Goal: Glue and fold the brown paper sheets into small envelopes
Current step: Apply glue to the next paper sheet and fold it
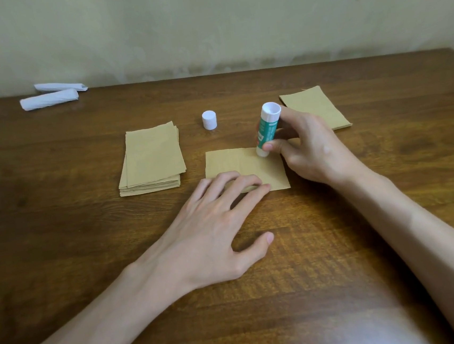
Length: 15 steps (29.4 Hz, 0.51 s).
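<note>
Right hand [312, 147] grips green-and-white glue stick [267, 129], tip down on brown paper sheet [243, 167] just below the grip. Left hand [212, 228], fingers straight, presses sheet's near edge. White cap [209, 120] left of grip.

From my remote feed I see a glossy, grained wooden surface [338, 244] carrying matt brown paper sheets [151, 158], a smooth plastic glue stick [267, 129] with its white plastic cap [209, 120], and crinkled white paper rolls [49, 99].
</note>
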Available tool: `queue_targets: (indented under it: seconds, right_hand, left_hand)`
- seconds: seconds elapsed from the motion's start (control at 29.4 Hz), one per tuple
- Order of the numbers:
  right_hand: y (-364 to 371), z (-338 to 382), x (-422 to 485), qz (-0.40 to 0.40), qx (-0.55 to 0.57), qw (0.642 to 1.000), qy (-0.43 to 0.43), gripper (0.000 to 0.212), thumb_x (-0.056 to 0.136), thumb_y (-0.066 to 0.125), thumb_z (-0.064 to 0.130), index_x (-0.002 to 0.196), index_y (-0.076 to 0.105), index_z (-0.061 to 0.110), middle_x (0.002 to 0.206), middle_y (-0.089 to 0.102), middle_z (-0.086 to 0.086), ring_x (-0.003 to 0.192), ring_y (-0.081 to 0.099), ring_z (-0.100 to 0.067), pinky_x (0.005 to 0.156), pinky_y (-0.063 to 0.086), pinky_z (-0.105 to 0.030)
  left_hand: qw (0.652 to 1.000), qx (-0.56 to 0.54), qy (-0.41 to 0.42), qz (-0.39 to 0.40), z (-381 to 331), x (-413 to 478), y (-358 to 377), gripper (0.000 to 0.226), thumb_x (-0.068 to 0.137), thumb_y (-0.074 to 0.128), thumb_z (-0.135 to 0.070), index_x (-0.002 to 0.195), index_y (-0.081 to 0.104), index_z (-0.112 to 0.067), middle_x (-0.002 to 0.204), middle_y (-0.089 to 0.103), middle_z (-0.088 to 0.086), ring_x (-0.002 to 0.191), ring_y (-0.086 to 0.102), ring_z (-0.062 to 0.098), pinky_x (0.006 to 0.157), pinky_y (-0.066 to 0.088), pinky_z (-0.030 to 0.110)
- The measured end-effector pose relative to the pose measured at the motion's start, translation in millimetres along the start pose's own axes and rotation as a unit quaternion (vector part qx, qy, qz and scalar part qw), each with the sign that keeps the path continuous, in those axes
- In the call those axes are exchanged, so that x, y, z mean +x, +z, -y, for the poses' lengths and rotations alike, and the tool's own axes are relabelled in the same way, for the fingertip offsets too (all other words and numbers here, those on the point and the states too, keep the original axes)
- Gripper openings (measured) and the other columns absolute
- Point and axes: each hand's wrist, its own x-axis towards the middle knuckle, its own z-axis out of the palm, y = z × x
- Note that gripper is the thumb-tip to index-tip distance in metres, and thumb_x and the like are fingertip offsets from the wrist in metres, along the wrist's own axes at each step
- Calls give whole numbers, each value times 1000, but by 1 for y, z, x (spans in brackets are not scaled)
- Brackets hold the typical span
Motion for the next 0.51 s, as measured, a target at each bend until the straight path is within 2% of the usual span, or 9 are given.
queue_targets:
  seconds: [0.27, 0.41, 0.51]
  right_hand:
    - [1, -1, 5, -10, -15, 1000, 2, 25, 97, 73, 15, 119, 63, 20, 114, 74, 6, 112, 69, -11, 99, 56, -38]
    - [2, -3, 3, -34, 18, 999, 13, 26, 97, 75, 16, 120, 65, 19, 115, 74, 7, 110, 69, -4, 98, 56, -25]
    - [1, -4, -2, -107, 68, 992, 22, 24, 97, 76, 15, 118, 67, 12, 109, 70, 19, 103, 68, 7, 92, 55, -15]
  left_hand:
    - [1000, 2, 0, 1, 1, 1, 1, 71, 101, 34, -67, 162, 30, -31, 160, 29, -16, 149, 21, 10, 123, 22, 35]
    - [1000, 0, -1, 2, 0, 1, 1, 71, 101, 35, -67, 162, 31, -31, 160, 29, -16, 149, 21, 10, 122, 22, 34]
    - [1000, 1, -2, 3, 1, 1, 0, 71, 101, 33, -68, 162, 29, -33, 161, 27, -17, 150, 19, 8, 123, 20, 34]
